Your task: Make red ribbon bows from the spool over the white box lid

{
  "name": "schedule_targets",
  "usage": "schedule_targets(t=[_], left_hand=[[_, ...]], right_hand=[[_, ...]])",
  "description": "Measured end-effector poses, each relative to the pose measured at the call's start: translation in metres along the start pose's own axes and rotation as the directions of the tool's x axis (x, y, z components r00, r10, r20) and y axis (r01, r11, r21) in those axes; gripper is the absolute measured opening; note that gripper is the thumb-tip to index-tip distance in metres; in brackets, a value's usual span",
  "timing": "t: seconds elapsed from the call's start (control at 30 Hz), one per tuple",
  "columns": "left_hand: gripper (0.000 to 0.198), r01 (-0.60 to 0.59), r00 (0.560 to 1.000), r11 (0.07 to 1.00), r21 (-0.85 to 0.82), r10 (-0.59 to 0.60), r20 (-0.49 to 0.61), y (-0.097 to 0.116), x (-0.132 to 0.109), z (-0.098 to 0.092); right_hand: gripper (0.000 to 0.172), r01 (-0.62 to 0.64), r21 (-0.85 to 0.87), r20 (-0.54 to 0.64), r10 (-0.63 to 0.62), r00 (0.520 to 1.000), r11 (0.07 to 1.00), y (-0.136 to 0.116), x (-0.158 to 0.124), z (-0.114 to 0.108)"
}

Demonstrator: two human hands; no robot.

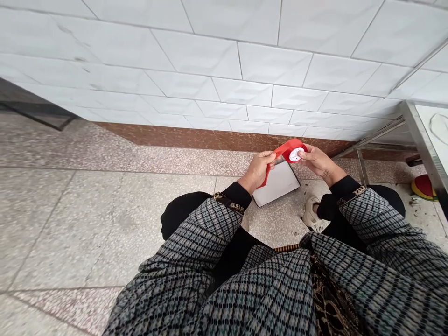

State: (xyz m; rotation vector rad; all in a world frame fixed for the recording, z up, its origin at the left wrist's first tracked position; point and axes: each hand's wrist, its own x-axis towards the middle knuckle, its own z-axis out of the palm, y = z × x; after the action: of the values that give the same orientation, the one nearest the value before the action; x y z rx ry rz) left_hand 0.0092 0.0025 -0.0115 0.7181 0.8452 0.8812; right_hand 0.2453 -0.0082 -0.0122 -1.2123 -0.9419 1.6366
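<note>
My right hand [316, 160] grips a roll of red tape [295, 151] with a white core, held out in front of me above the floor. My left hand [258, 169] pinches the free end of the red strip [276, 155], which stretches from the roll down past its fingers. Both hands are closed. Below the hands a flat white box [278, 183] with a dark edge lies on the floor. I am seated; my checked sleeves and dark trousers fill the lower frame.
A white tiled wall [224, 70] with a brown skirting runs across the back. A metal table frame [416, 135] stands at the right, with a red and yellow round object [424, 186] under it. Speckled terrazzo floor [87, 210] spreads to the left. My light shoe [311, 214] rests near the box.
</note>
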Motion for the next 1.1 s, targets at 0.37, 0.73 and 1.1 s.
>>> schedule_targets(t=[0.37, 0.73, 1.1], left_hand=[[0.012, -0.041, 0.999, 0.987, 0.155, 0.038, 0.021, 0.003, -0.001, 0.002], [0.026, -0.003, 1.000, 1.000, 0.026, 0.003, -0.016, 0.010, -0.006, 0.011], [0.034, 0.001, 1.000, 0.999, -0.033, -0.001, 0.004, 0.002, -0.005, 0.010]], right_hand=[[0.062, 0.099, 0.069, 0.009, -0.100, 0.995, 0.993, -0.003, -0.001, 0.014], [0.064, 0.012, 0.143, -0.012, -0.011, 1.000, 0.990, 0.007, 0.000, 0.020], [0.064, 0.057, 0.163, -0.007, -0.057, 0.998, 0.985, 0.010, -0.002, 0.022]])
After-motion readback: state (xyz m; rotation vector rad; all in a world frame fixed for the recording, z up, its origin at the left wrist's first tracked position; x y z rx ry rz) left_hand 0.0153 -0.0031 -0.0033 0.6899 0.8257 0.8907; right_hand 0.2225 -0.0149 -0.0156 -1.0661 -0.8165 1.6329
